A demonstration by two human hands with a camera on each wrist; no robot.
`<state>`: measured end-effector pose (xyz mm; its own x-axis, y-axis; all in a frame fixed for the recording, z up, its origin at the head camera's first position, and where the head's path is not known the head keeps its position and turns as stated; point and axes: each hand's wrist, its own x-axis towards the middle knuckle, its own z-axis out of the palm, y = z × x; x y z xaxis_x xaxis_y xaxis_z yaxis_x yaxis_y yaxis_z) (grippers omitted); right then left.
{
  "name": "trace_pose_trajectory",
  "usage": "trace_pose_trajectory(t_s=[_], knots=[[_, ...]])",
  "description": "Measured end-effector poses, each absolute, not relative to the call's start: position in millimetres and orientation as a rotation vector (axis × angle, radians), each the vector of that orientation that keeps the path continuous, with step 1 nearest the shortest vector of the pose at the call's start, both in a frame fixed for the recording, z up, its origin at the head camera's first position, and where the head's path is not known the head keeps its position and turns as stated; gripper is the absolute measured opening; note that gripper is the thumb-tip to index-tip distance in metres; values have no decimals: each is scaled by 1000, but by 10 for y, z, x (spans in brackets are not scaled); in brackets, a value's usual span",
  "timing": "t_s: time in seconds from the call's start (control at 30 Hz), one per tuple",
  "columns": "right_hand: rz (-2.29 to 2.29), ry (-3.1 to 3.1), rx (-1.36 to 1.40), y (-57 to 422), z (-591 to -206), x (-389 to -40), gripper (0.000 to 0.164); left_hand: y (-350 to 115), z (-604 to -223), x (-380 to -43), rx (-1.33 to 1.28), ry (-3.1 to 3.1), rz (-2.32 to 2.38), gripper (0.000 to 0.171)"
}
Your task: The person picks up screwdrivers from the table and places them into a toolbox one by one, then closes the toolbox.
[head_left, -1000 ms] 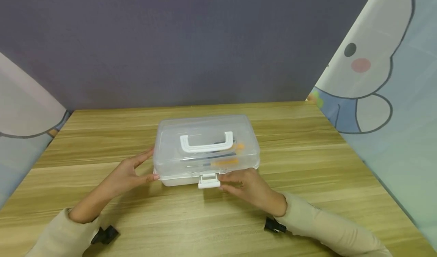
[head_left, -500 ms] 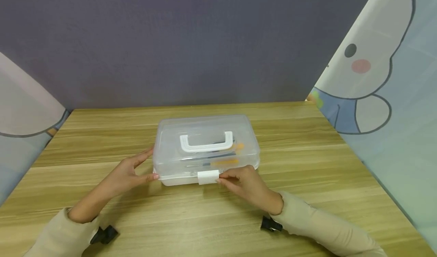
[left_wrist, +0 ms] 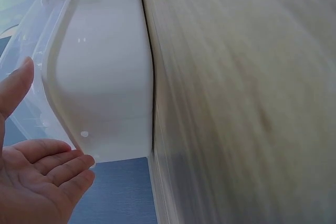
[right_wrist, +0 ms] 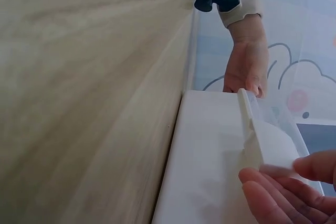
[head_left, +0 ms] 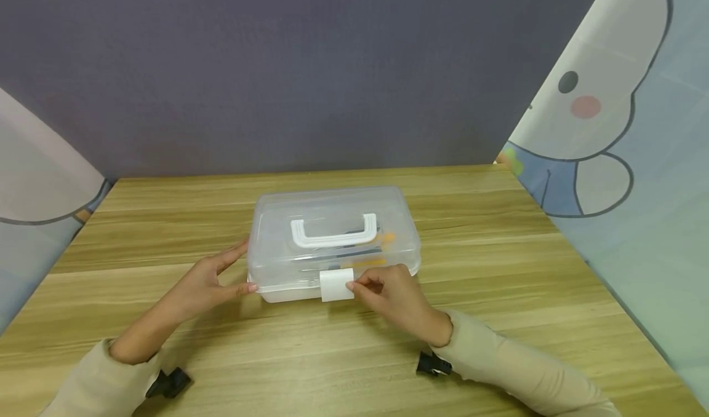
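A clear-lidded plastic box [head_left: 327, 203] with a white base [left_wrist: 105, 72] sits on the table, its lid down. My right hand [head_left: 401, 300] pinches the right edge of the white latch [head_left: 336, 285] at the front. In the right wrist view the latch [right_wrist: 275, 145] stands out from the box, thumb on one side of it and fingers on the other. My left hand [head_left: 207, 285] rests at the box's left end, thumb tip at the front corner. Its relaxed fingers [left_wrist: 65, 169] touch the rim. Blue and orange items show blurrily through the lid. A white handle [head_left: 334, 240] lies on top.
The box stands mid-table on a wood-grain top [head_left: 498, 251]. A dark grey panel [head_left: 304, 72] rises behind the table, and cartoon-printed cloth [head_left: 620, 269] hangs at the sides. Black clips [head_left: 168, 382] are on both sleeves.
My right hand has swung the latch flap up from its lowered position, so its broad white face now shows against the box front. The left hand and the box have stayed put.
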<state>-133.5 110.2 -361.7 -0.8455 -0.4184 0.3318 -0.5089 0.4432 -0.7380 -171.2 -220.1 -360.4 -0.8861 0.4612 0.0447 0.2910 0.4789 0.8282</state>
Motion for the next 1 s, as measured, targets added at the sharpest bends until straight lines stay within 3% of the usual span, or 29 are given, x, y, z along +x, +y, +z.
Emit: trace_pose_trajectory(t_s=[0.5,1.0], knots=[[1379,-2670,826,1096,-3596,-1343,17,-2205,-3628,-1718,692,2510,1409,78],[967,-2648,951,1082,-3611,-1363,16,-2209,-3609,-1699,700,2505,1403,78]])
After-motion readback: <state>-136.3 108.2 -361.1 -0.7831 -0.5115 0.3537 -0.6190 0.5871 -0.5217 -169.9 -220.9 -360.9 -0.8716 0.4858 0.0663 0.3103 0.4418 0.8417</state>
